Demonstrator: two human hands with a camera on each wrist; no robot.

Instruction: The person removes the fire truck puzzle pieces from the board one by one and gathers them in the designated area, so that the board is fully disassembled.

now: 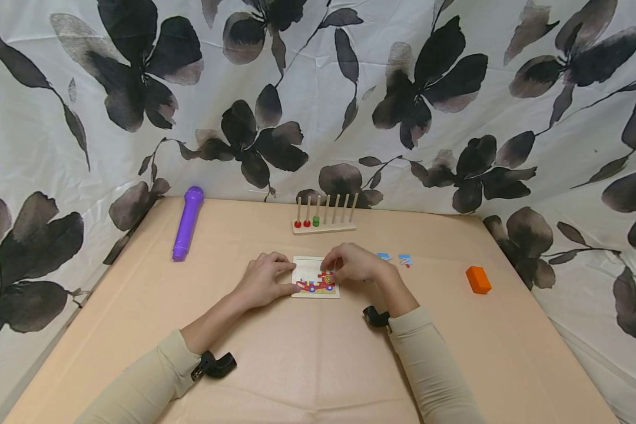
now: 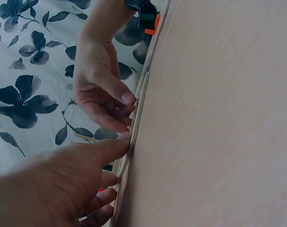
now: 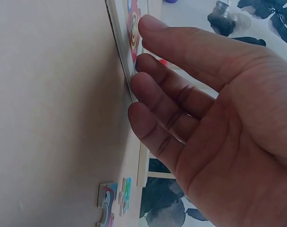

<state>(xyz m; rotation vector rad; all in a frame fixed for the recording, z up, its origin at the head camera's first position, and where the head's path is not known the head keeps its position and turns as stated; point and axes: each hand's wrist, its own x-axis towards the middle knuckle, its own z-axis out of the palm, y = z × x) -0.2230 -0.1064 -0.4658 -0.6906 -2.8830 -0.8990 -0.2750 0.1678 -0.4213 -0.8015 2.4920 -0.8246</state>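
Note:
A small jigsaw tray (image 1: 303, 260) with a pale border lies flat on the table, its lower part showing a red vehicle picture. My left hand (image 1: 265, 280) grips the tray's left edge, thumb at the lower corner and fingers higher up. Over the tray's right side, my right hand (image 1: 352, 262) pinches a red jigsaw piece with a yellow ring (image 3: 134, 29) between thumb and index finger; the piece is partly covered. Its other fingers curl loosely beside the tray's edge. Right of this hand lie loose blue jigsaw pieces (image 1: 405, 259), some partly hidden by the wrist.
Behind the tray stands a wooden peg rack (image 1: 323, 228) with red and green beads on its left pegs. A purple cylinder (image 1: 188, 224) lies at the back left, an orange block (image 1: 479, 280) at the right. Floral cloth (image 1: 328, 94) hangs behind the table.

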